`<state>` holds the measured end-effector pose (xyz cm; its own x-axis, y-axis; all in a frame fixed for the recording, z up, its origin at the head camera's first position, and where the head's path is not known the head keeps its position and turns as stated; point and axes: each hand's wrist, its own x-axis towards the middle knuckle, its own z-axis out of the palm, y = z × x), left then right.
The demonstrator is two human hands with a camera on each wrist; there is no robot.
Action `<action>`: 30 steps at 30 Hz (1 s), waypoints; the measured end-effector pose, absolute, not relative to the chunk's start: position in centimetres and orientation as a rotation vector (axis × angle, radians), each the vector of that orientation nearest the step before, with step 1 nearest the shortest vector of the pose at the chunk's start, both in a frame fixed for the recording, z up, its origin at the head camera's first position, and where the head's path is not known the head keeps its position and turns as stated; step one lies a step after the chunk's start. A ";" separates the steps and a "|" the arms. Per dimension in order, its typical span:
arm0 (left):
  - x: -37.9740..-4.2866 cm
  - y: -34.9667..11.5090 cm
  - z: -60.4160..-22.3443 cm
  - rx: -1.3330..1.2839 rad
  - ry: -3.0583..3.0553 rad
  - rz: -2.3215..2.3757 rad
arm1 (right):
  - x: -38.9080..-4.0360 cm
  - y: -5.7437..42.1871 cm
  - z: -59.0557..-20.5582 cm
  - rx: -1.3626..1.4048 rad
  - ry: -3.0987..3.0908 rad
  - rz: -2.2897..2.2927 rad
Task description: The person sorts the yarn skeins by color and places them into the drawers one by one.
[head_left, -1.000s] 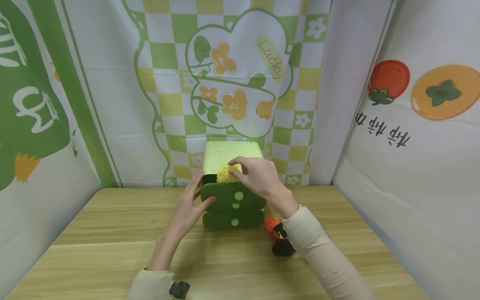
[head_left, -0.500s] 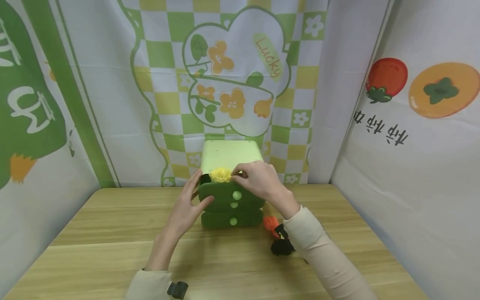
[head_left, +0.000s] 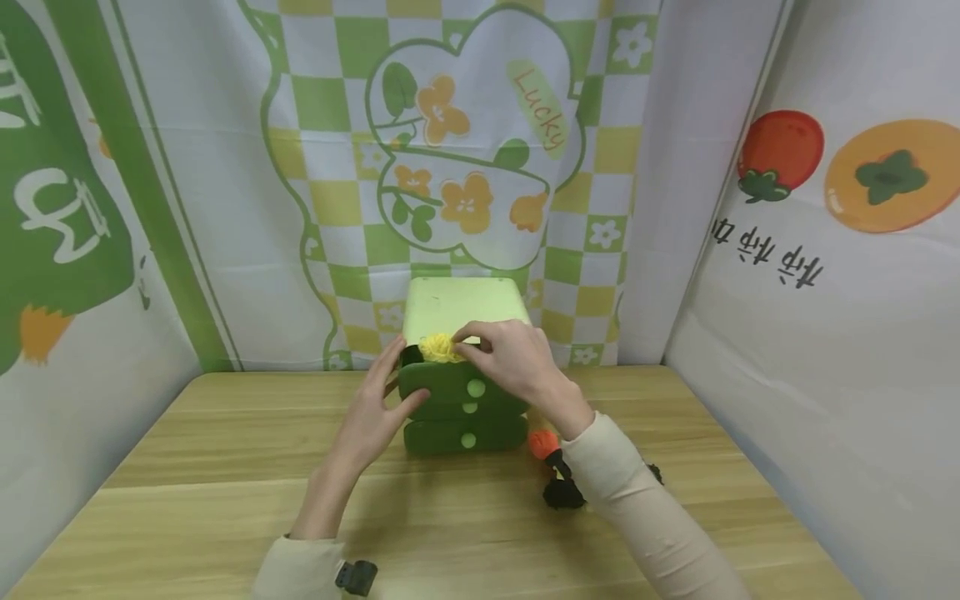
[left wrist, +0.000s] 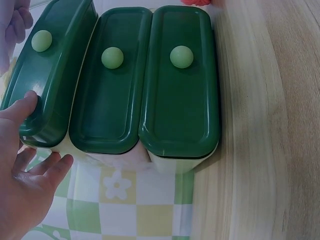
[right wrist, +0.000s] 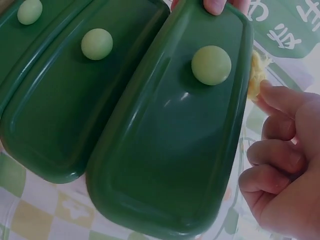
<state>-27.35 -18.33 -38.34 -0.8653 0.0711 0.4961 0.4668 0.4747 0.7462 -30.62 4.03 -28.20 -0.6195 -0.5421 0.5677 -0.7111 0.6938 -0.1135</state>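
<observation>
A light-green cabinet (head_left: 465, 300) with dark-green drawer fronts stands at the table's back. Its top drawer (head_left: 438, 386) is pulled out. My left hand (head_left: 367, 421) grips that drawer's left side, with the thumb on the front and the other fingers along the side. At the drawer's open top sits a fluffy yellow yarn bundle (head_left: 435, 347), its lower part hidden behind the front. My right hand (head_left: 517, 354) pinches the bundle's right edge between thumb and index finger. In the right wrist view, the yellow strands (right wrist: 257, 75) show at those fingertips beside the drawer front.
Below are the middle drawer (left wrist: 112, 95) and bottom drawer (left wrist: 180, 105), each with a round pale knob. An orange yarn piece (head_left: 543, 443) and a black fluffy piece (head_left: 562, 493) lie right of the cabinet, near my right sleeve. A printed cloth (head_left: 345, 200) hangs behind.
The yellow bundle has shifted a little left and looks flatter behind the drawer front. My right fingertips have come down to its edge. My left hand keeps its hold.
</observation>
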 end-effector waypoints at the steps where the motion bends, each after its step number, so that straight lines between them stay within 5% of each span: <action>1: -27.4 -18.3 -38.3 -0.450 -2.327 -1.358 | -30.6 4.0 -28.2 0.949 -2.417 0.444; 30: -27.3 -18.5 -38.2 -0.445 -2.333 -1.373 | -30.7 3.8 -28.1 0.893 -2.454 0.455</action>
